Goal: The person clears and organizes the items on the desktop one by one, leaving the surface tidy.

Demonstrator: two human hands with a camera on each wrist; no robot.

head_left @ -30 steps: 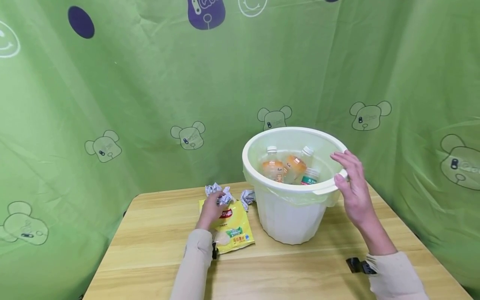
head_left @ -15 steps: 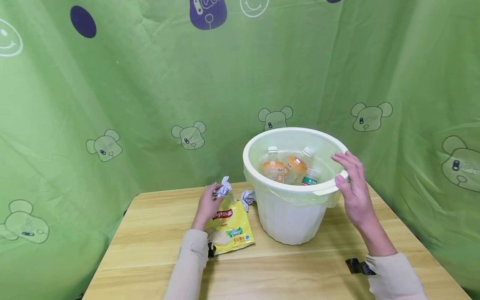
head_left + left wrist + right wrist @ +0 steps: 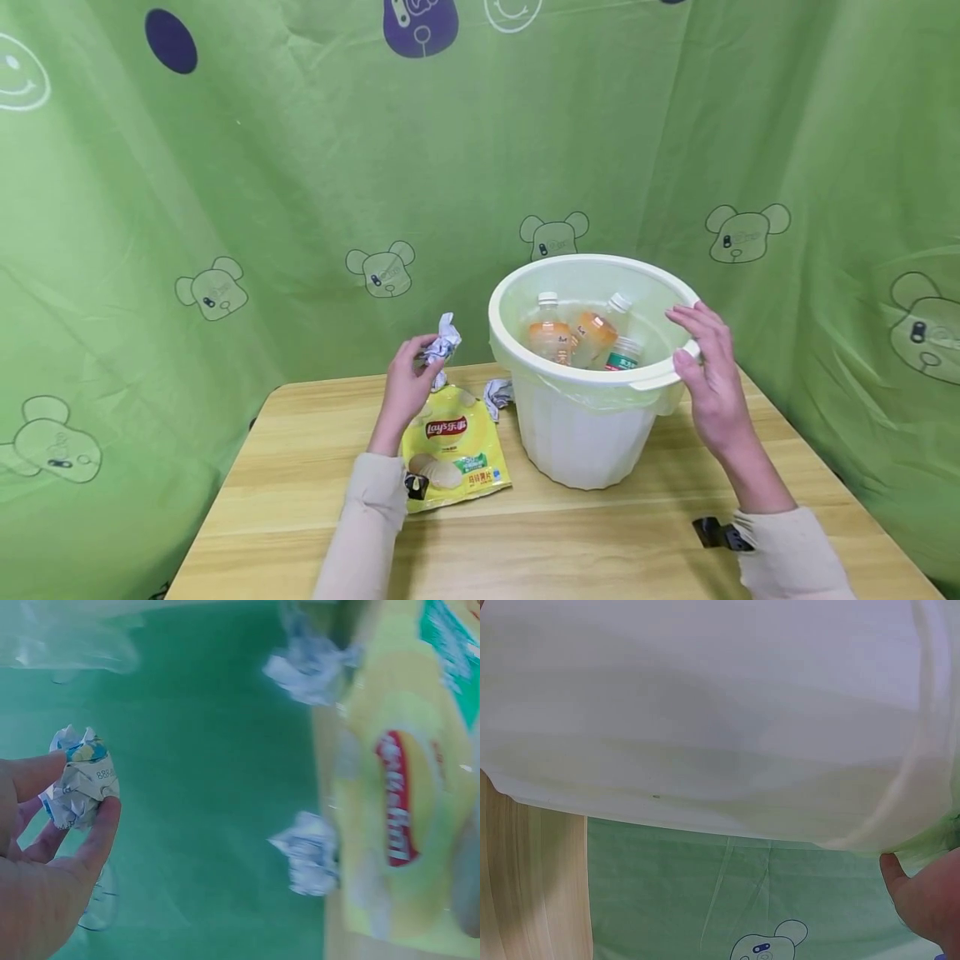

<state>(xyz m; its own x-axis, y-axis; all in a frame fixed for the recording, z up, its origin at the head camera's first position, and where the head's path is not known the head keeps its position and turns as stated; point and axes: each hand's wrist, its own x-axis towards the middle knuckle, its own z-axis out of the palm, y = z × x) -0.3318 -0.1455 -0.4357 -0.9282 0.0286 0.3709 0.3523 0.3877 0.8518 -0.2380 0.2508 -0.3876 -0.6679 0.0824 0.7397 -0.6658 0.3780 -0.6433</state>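
Observation:
My left hand [image 3: 405, 387] pinches a crumpled paper ball [image 3: 444, 340] between thumb and fingers, raised above the table's back edge. Printed marks show on this ball [image 3: 82, 780] in the left wrist view. Below it lies a yellow chip bag [image 3: 457, 446]. Two more paper balls sit by the bag: one [image 3: 498, 396] beside the bin, another [image 3: 438, 382] partly behind my left hand. With thumb and fingers, my right hand [image 3: 716, 387] holds the rim of a white trash bin [image 3: 581, 437] at its right side. A translucent greenish liner [image 3: 517, 312] covers the bin's inside.
Inside the bin are two bottles with orange labels, one bottle [image 3: 550, 337] upright, and a green-labelled container [image 3: 623, 357]. The wooden table [image 3: 300, 475] ends at a green curtain [image 3: 300, 167] behind. More curtain hangs at both sides.
My left hand has picked up the paper ball from beside the chip bag and lifted it, moving slightly left. The right hand stays on the bin's rim.

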